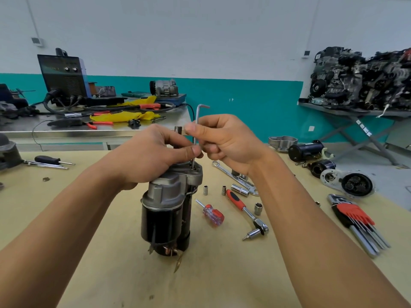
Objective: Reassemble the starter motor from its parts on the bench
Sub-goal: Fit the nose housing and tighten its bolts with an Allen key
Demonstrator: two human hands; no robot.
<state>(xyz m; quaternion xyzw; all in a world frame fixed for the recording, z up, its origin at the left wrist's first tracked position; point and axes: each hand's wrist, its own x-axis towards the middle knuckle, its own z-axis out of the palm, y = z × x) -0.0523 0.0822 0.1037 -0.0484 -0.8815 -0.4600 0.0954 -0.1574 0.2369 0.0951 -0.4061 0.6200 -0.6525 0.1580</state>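
The starter motor (165, 210) stands upright near the middle of the counter (111, 252), terminal end down and grey nose housing up. The left hand (153, 156) wraps over the top of that housing, its fingers curled round it and the thumb lying against the shaft of the hex key (196, 116). The right hand (224, 141) pinches the key's long arm between thumb and fingers, with the short arm sticking out above. The key's tip goes down into the housing flange; the screw head itself is hidden, so I cannot tell how far it is seated. The step looks like running in a housing screw. To do it well, hold the key plumb with the screw, press it fully into the socket before turning, and spin it lightly from the long arm while the thread runs free. For final tightening, swapping ends would likely give better leverage. The left hand should bear down so the tall body does not rock on its narrow base. A tilted key could round the socket. A ratchet (244, 207), a screwdriver (211, 213) and a hex key set (353, 216) lie to the right.
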